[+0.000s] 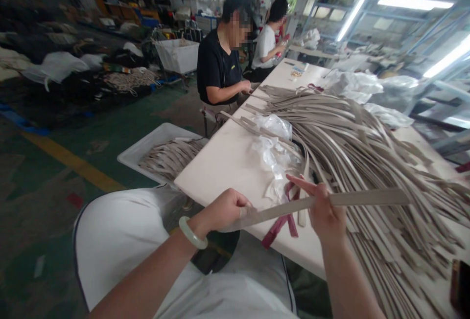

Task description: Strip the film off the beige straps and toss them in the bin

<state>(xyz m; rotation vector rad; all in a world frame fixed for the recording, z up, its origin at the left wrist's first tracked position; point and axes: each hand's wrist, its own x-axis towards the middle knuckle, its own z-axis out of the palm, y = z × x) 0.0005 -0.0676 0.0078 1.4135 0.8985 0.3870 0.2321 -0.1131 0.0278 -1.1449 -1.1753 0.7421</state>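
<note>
A tan strap (330, 200) is held taut above the worktop (227, 162) edge, pinched by left hand (223, 210) and right hand (325, 211) fingers; it could be snagged on the heaped straps (367, 148) beneath.

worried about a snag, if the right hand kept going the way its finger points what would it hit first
Probably the crumpled clear plastic bag on the white table. The right hand, pinching the grey strap, points its index finger up-left toward it; depth is unclear.
</note>
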